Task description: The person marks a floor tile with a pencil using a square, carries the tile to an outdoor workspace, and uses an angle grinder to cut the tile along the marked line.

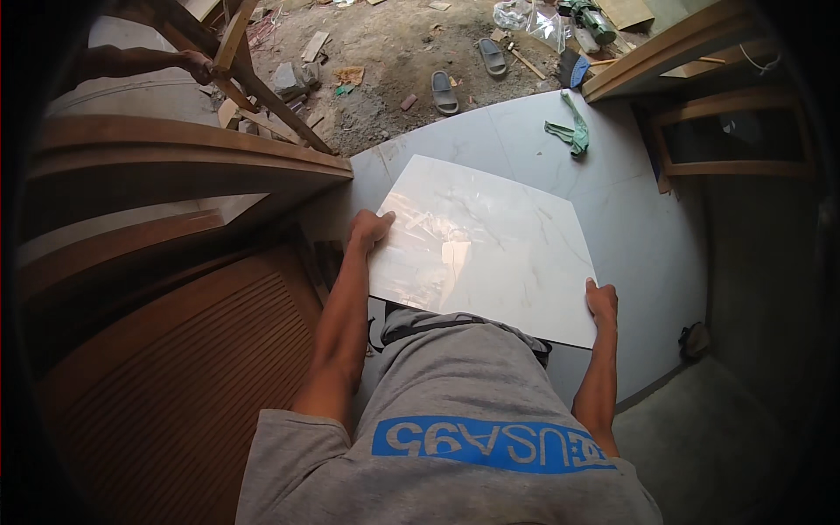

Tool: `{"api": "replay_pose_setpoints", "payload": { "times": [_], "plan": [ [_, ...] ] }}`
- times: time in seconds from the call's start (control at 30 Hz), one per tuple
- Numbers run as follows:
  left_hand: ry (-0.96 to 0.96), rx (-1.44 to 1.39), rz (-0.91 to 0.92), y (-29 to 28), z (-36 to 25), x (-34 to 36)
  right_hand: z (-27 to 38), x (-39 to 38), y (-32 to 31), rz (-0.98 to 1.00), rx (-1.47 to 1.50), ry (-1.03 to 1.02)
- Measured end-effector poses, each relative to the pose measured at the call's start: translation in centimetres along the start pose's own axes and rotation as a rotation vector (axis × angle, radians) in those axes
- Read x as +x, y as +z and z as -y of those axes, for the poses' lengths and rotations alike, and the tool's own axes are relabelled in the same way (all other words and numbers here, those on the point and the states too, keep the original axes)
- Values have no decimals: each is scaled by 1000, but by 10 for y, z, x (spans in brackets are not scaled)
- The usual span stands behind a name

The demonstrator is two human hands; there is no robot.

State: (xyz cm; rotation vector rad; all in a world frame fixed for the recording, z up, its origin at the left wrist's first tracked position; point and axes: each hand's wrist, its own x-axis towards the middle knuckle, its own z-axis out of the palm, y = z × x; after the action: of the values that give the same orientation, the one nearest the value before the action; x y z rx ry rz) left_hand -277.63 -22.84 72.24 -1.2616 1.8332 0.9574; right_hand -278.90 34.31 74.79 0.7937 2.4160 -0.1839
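Observation:
A large glossy white tile (499,236) with faint grey veins is held in front of my waist, its surface catching bright reflections. My left hand (372,229) grips its left edge, thumb on the top face and the other fingers hidden beneath. At the opposite edge, near the right corner, my right hand (601,299) is closed on the tile in the same way, its thumb on top. The tile's near edge lies close to my grey shirt.
Pale tiled floor (647,236) surrounds me, with a green cloth (573,129) on it. Beyond lie bare dirt, grey slippers (444,93) and rubble (293,79). A louvred wooden door (201,350) stands left. Another person's hand (194,66) touches wooden framing at upper left.

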Motion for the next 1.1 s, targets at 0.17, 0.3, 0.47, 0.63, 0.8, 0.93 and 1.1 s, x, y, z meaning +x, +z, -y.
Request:
{"api": "replay_pose_setpoints", "payload": {
  "times": [0.17, 0.3, 0.47, 0.63, 0.8, 0.93, 1.1],
  "plan": [
    [154, 175, -257, -43, -85, 59, 115, 38, -71, 153, 133, 103],
    [92, 137, -130, -79, -204, 93, 183, 109, -110, 115, 90, 105],
    [121, 70, -128, -93, -304, 153, 284, 211, -154, 176, 100, 110],
    [83, 102, -196, -117, -379, 184, 367, 274, -211, 261, 48, 76],
    [26, 10, -97, -127, -426, 190, 416, 323, -247, 293, 15, 69],
    [15, -22, -104, -135, -453, 208, 444, 345, -262, 334, 6, 92],
    [-8, 71, -58, -160, -484, 243, 479, 347, -268, 328, 5, 152]
  ]
}}
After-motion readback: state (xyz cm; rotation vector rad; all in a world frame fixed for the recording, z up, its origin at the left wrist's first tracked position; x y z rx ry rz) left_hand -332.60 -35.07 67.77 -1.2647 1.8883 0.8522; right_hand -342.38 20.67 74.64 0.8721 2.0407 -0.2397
